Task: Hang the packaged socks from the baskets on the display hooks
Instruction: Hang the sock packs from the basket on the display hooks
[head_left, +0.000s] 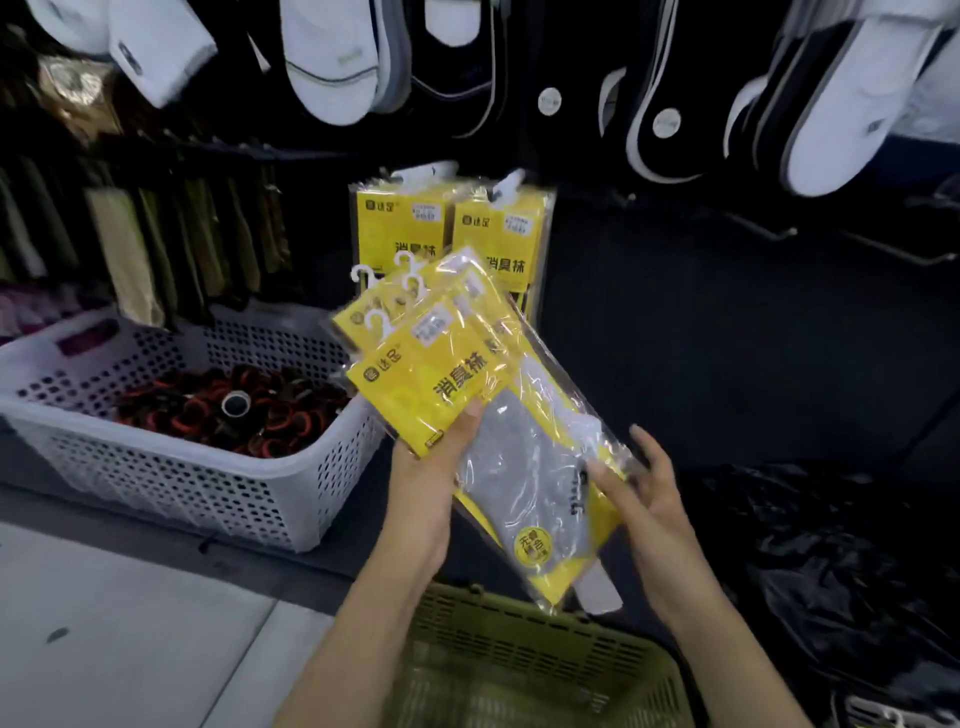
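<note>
Sock packs (426, 379) held, unhung.
Left hand (441, 457) grips them; right hand (654, 499) touches, grip open; next, 1 onto a display hook (763, 226).

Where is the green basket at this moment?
Head view, bottom centre: the green basket lies below the held sock packs, nearer the camera than the white basket at left.

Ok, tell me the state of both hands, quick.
Left hand: grips the stack of sock packs, thumb on the front.
Right hand: open, touching the stack's right side.
</note>
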